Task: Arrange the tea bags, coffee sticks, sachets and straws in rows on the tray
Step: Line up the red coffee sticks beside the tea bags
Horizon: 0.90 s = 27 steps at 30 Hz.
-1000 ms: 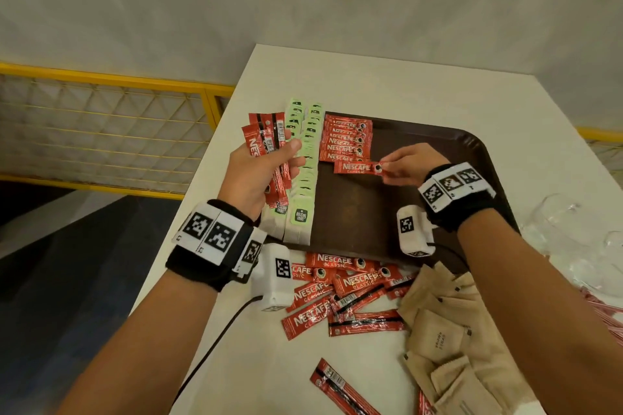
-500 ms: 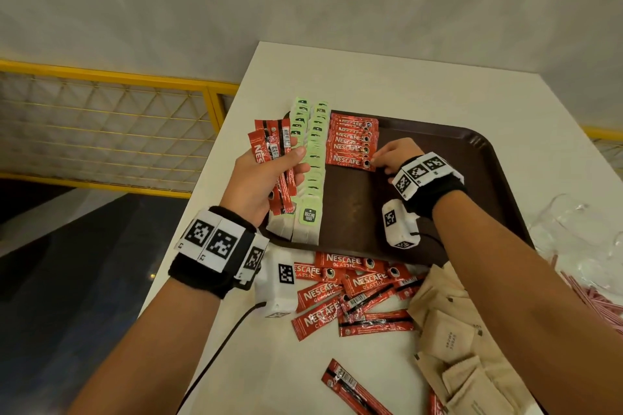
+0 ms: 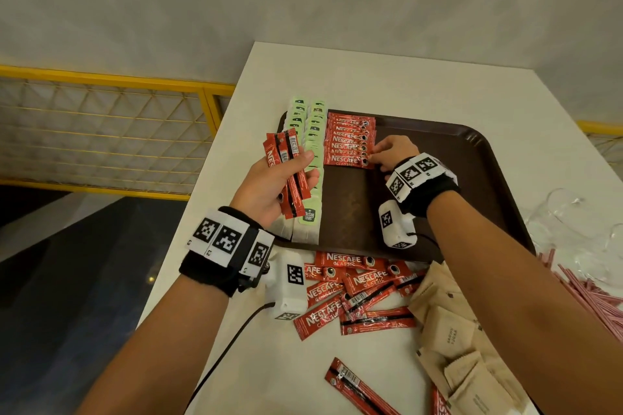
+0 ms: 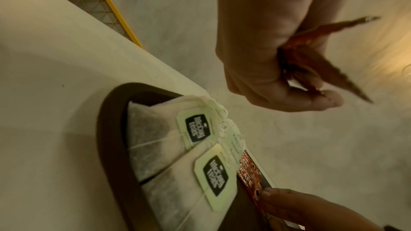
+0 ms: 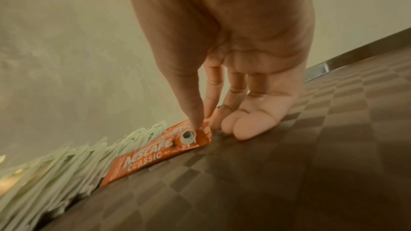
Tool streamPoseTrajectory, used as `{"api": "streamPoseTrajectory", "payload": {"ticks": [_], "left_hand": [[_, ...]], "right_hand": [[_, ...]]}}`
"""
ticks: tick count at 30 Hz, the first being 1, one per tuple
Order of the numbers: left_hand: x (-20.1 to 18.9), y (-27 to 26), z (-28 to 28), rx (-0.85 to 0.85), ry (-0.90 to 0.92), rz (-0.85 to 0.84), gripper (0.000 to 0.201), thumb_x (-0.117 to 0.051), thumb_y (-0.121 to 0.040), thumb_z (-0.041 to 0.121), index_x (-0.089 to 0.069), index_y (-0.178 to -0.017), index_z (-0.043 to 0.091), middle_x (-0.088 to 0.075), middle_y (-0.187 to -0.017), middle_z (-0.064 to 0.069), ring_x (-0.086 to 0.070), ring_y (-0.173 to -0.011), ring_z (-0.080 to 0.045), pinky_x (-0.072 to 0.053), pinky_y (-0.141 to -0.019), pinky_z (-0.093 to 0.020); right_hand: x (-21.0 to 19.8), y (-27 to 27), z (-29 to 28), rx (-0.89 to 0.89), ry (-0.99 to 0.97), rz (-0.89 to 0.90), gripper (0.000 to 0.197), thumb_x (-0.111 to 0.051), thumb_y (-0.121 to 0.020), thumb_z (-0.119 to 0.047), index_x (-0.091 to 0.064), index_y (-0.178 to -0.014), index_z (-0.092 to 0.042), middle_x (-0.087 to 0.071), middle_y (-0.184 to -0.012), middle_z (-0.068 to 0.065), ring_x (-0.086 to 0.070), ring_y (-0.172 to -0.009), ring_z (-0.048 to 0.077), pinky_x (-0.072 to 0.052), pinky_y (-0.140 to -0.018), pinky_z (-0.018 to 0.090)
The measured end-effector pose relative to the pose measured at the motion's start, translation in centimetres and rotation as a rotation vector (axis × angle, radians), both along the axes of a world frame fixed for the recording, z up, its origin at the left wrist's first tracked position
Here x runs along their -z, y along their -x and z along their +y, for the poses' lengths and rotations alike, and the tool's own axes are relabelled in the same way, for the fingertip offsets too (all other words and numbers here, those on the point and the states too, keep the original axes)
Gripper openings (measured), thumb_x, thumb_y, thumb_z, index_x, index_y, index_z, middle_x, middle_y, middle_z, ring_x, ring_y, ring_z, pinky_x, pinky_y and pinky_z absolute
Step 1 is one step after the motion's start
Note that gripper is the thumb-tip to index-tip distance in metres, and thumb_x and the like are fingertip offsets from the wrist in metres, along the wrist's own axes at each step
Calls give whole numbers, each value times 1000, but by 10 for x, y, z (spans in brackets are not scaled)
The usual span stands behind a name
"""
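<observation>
**Coffee stick set at the near end of the row**

At the fingertips (image 5: pixel 195 126) of our right hand (image 3: pixel 392 153), a single red coffee stick (image 5: pixel 155 154) lies flat on the brown tray (image 3: pixel 472 158), its printed end pinched between thumb and forefinger while the other fingers rest on the tray floor. It closes the near end of the row of coffee sticks (image 3: pixel 349 141), which sits just beside the two rows of green-tagged tea bags (image 3: pixel 312 158) along the tray's left edge.

Our left hand (image 3: pixel 269 185) grips a fan of spare sticks (image 3: pixel 286 172), fingers curled round them, held above the tea bags.

We judge the stick to be very light, thin and flexible, with a slick foil skin. It slides easily on the tray and could nudge its neighbours, so the crimped end is the sensible place to take hold, steering it lengthwise rather than pressing its soft middle.

Against the head view a second ago, our right hand has carried the stick from the open tray floor up to the row, where it now overlaps the stick behind it; the left hand and its fan have hardly shifted.

Outward on the bench (image 3: pixel 387 77), loose coffee sticks (image 3: pixel 357 293), brown sugar sachets (image 3: pixel 451 337) and pink straws (image 3: pixel 593 293) await their rows, beside some clear glassware (image 3: pixel 569 212).
</observation>
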State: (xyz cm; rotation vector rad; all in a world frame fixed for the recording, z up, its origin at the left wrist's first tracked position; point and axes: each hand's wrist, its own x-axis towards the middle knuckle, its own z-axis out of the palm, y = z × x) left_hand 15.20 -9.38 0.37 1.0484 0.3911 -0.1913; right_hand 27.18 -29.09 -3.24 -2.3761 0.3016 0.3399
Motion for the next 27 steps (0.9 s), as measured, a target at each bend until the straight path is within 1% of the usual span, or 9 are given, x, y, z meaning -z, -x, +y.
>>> {"api": "streamPoseTrajectory", "payload": {"ticks": [3, 7, 10, 12, 15, 17, 20, 24, 27], "left_hand": [[2, 2, -2, 36, -34, -15, 18, -68, -81, 9, -64, -99, 12, -70, -75, -1, -68, -64, -11, -56, -58, -21], [1, 3, -3, 81, -92, -46, 33, -72, -77, 11, -63, -109, 10, -71, -82, -4, -69, -71, -13, -54, -57, -21], [-1, 2, -6, 93, -148, -48, 39, -75, -74, 13, -63, -111, 9, -72, -80, -3, -70, -70, -14, -54, -57, -21], [-2, 3, -8, 96, -169, -64, 39, -75, -74, 13, -63, -111, 9, -73, -80, -3, -70, -70, -15, -55, -57, -22], [-3, 6, -7, 91, -84, -75, 34, -69, -79, 14, -62, -112, 8, -74, -86, -6, -71, -71, -17, -58, -60, -26], [-2, 8, -5, 73, -51, -72, 32, -67, -82, 15, -62, -112, 6, -73, -86, -6, -70, -69, -15, -58, -60, -25], [-2, 9, -6, 84, -120, -97, 32, -69, -80, 14, -62, -111, 7, -73, -85, -7, -70, -68, -16, -57, -60, -25], [-5, 9, -10, 55, -168, -178, 25, -69, -81, 15, -67, -105, 11, -72, -89, -8, -70, -76, -19, -57, -65, -28], [-8, 5, 3, -152, -97, -178, 15, -66, -82, 15, -67, -98, 15, -73, -91, -2, -70, -84, -16, -58, -74, -32]], "right_hand": [[-2, 3, -2, 8, 7, -69, 22, -65, -86, -17, -60, -106, -11, -62, -111, 6, -55, -88, 16, -50, -75, 32], [-29, 16, 9, -92, 6, -277, 31, -56, -92, -36, -58, -111, -12, -61, -114, 4, -57, -104, 19, -48, -88, 32], [-58, 34, 27, -353, -249, -171, 35, -54, -90, -45, -59, -110, -17, -65, -107, 5, -61, -87, 13, -54, -72, 28], [-70, 48, 35, -511, -421, -73, 25, -59, -90, -33, -63, -104, -13, -66, -89, 5, -59, -70, 9, -49, -55, 20], [-77, 55, 33, -535, -662, -65, 6, -60, -89, -9, -64, -93, -7, -59, -68, 2, -54, -54, 6, -41, -44, 15], [-80, 57, 27, -509, -728, -62, 8, -60, -88, -6, -61, -96, -7, -60, -66, 1, -54, -55, 9, -41, -43, 16], [-82, 62, 26, -543, -633, -28, 17, -63, -87, -14, -58, -103, -12, -61, -59, -4, -52, -48, 8, -39, -40, 17], [-82, 67, 26, -589, -696, -29, 10, -62, -85, -8, -63, -96, -8, -65, -63, 0, -60, -51, 8, -44, -43, 15], [-81, 67, 10, -524, -957, 20, 19, -62, -73, -4, -65, -92, -4, -72, -75, 5, -71, -73, 13, -56, -63, 16]]}}
